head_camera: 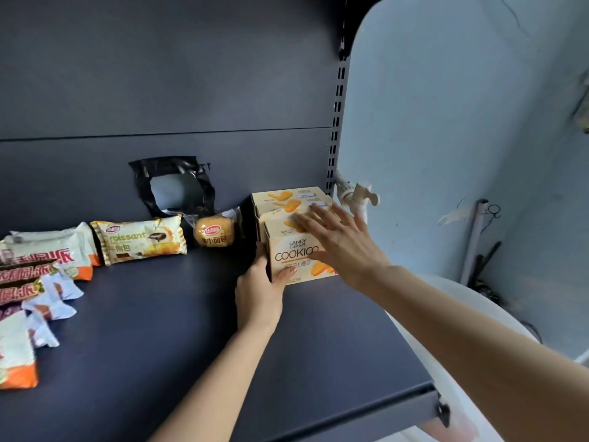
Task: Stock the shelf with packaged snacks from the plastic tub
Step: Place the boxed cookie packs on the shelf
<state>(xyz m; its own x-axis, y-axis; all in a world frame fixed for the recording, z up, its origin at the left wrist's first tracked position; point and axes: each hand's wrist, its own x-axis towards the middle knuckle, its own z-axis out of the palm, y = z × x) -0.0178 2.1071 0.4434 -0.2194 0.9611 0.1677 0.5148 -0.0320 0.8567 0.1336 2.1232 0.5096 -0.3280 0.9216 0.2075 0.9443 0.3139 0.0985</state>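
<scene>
The dark shelf [159,346] runs out from me. At its near left lies a heap of white and orange packets [16,362], some overlapping, strung away towards the far left.

Further in, right of centre, my left hand [258,291] grips the cookie box [296,253]: the thumb lies across the lower front face, and the fingers go round its left side, out of sight. The box stands upright on the shelf, near the right end. My right hand [334,237] lies flat on top of it, fingers straight and spread, reaching in from the right.

Just behind this box stand more boxes [287,199] of the same kind, packed close in a row going back to the panel.

Left of them, far along the shelf, a bun [213,231] in clear wrap sits beside a croissant [140,239] pack. Behind those, torn black film [178,186] rings a hole in the back panel [159,74]. Far right, a white tap [357,193] juts from the blue wall [446,106].
</scene>
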